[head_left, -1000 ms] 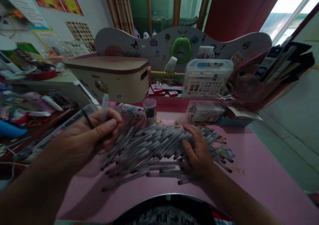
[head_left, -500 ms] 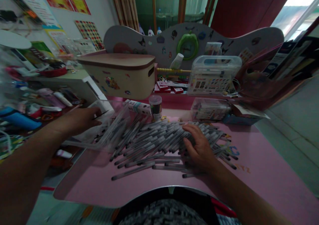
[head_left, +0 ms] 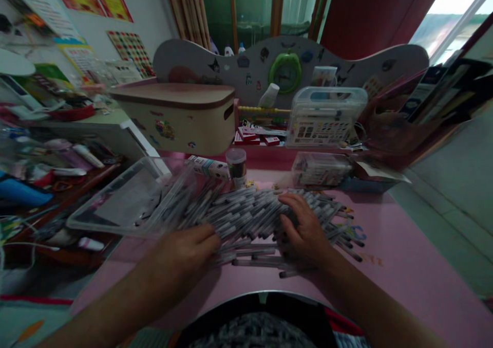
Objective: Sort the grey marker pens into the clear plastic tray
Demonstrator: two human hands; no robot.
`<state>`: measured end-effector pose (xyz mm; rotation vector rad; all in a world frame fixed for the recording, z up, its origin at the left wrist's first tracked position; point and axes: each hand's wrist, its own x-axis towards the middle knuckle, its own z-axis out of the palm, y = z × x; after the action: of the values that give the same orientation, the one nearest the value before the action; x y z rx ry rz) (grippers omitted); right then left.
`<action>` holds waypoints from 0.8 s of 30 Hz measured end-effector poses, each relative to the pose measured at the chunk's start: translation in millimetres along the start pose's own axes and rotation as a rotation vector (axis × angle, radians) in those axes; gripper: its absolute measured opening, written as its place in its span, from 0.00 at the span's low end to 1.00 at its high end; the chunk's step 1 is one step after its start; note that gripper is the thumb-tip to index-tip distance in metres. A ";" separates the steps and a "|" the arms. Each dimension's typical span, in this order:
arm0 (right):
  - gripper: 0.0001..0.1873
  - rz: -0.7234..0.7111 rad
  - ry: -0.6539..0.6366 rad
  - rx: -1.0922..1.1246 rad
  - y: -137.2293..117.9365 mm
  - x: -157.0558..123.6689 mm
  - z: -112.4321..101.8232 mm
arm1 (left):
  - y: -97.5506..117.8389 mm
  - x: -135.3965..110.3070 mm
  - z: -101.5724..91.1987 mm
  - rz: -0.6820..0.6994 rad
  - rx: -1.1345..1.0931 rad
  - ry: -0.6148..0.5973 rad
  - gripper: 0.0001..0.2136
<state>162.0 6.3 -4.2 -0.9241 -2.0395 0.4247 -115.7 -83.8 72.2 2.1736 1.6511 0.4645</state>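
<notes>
A broad pile of clear pens with dark ends [head_left: 246,214] lies across the pink table. My left hand [head_left: 188,253] is over the pile's near left edge, slightly blurred. Its fingers are curled together at the pen ends, and whatever is between them is hidden. My right hand [head_left: 304,230] rests on the right part of the pile, thumb and forefinger apart. Pens pass beneath its palm. Left of the pile stands a clear plastic bin [head_left: 103,227] with more pens leaning along its right side.
Behind the pile are a clear cup [head_left: 236,165], a small carton [head_left: 210,168] and a clear box of pens [head_left: 321,170]. A lidded cream storage box [head_left: 177,127] and a clear carrying case [head_left: 327,119] stand at the back. The pink table [head_left: 400,255] has a curved front edge.
My left hand has moved from above the clear bin, where it held something thin and dark, rightward and nearer to the pile's front left. My right hand has stayed on the pens.
</notes>
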 end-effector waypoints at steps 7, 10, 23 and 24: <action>0.22 -0.007 0.006 0.006 -0.5 -0.3 0.3 | 7.9 -1.2 44.3 -0.120 0.347 -0.314 0.17; 0.22 -0.007 -0.009 0.008 -0.2 -0.4 0.4 | 5.2 -2.1 46.5 -0.138 0.304 -0.290 0.15; 0.16 0.041 0.031 0.127 -5.3 0.1 -3.5 | 32.6 46.5 15.1 -0.028 -0.559 0.122 0.02; 0.15 0.065 0.015 0.182 -7.3 0.7 -4.7 | 38.4 56.0 18.3 -0.054 -0.751 0.146 0.04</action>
<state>162.2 1.8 3.3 -0.8809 -1.9250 0.6264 -60.2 -40.8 76.6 1.5565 1.2969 1.0481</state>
